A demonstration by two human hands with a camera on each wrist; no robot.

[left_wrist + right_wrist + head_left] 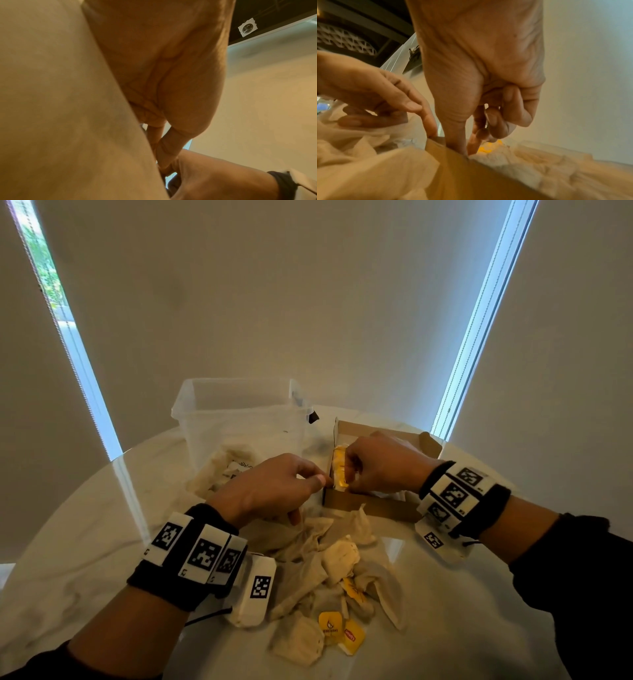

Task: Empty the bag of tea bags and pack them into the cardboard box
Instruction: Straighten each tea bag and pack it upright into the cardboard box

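a round white table (102, 529) with a glossy, faintly veined top carries everything here. on its far right sits a shallow cardboard box (346, 503), plain brown and matte, its flaps standing open. at the box's left end a stack of yellow tags (339, 467) stands on edge, and the right wrist view shows soft, crumpled paper tea bags already lying in a row inside.

the right hand (383, 463) reaches over the box, thumb and forefinger pinched down on the stack at the left wall, the other fingers curled in. the left hand (274, 487) hangs just left of the box; its forefinger tip touches the outside of the box's left corner, thumb laid along it, the remaining fingers loosely bent with nothing in them that i can make out.

near the person, between the forearms, lies a loose heap of tea bags (339, 556), pale cream, limp and wrinkled, pillow-shaped, with a few glossy yellow tags showing at the near edge. left of the box a thin, creased, translucent bag (219, 474) lies slumped, with some tea bags inside it. behind it stands a clear plastic tub (239, 412), rectangular with rounded corners. both wrists wear black bands with square black-and-white markers.
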